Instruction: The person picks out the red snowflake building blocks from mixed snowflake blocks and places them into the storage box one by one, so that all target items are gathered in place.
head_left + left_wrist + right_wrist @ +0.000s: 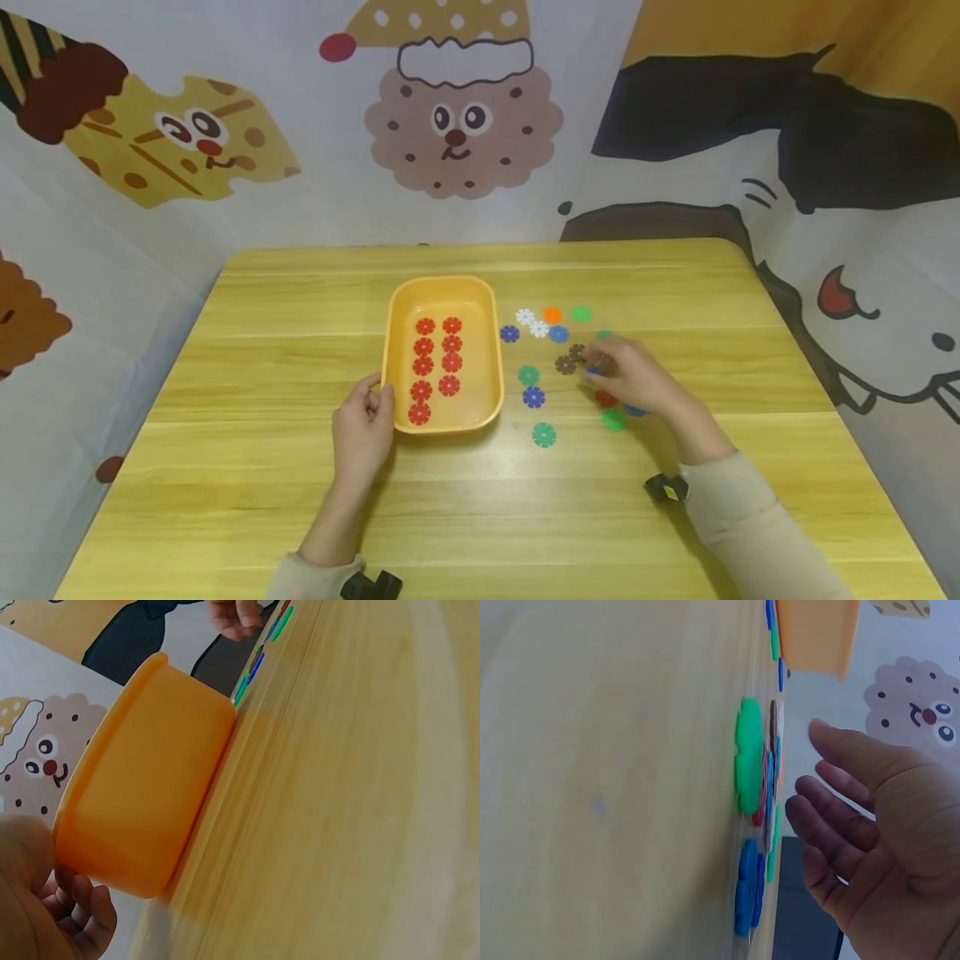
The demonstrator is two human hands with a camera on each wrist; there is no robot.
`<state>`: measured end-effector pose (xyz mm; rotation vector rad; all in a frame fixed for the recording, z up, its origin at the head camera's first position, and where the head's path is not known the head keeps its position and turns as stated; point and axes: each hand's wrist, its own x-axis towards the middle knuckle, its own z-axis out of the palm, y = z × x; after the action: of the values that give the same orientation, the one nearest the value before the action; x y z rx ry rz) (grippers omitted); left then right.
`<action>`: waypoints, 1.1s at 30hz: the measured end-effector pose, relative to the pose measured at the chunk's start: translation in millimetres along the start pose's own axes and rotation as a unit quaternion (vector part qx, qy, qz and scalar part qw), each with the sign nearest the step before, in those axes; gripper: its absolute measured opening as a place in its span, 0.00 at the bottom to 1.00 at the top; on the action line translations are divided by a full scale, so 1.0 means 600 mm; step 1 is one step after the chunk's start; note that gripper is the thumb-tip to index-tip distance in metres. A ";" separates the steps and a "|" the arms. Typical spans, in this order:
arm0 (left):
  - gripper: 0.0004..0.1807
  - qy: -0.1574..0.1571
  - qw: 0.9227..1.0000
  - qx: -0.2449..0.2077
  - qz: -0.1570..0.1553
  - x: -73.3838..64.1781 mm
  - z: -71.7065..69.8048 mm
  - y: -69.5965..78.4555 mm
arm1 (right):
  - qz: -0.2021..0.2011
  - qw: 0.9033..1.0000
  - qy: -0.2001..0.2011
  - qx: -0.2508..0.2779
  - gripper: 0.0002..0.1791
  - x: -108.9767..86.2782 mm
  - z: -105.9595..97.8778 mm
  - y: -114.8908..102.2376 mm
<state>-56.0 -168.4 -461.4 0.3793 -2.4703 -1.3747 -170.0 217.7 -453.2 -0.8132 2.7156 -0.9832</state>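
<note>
A yellow-orange plastic tray (476,408) stands on the table, with several red snowflake discs (422,365) laid in two columns inside. At its near left corner my left hand (363,437) grips the rim, thumb on top and fingers curled against the outer wall, as the left wrist view (142,802) also shows. My right hand (633,375) hovers over the loose discs right of the tray, fingers loosely bent and nothing between them. Nearest its fingertips lie two brown discs (566,365). A red disc (606,399) and a bright green disc (748,757) lie below the hand, partly covered from above.
Other loose discs spread between the tray and my right hand: white (525,317), orange (552,315), blue (534,397) and teal (543,435). The wooden table (300,308) ends at a cloth (300,50) printed with cartoon figures.
</note>
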 end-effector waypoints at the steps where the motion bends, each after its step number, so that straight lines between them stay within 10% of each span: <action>1: 0.17 0.000 1.000 0.000 0.000 0.000 0.000 0.000 | 0.004 1.000 -0.006 0.001 0.17 -0.002 -0.001 0.002; 33: 0.18 0.000 1.000 -0.005 -0.002 -0.001 0.002 -0.005 | 0.084 0.992 -0.094 0.011 0.16 -0.030 -0.024 0.018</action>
<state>-55.7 -168.9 -464.8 0.3821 -2.4624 -1.3883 -164.1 242.0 -449.4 -0.6270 2.5580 -0.8541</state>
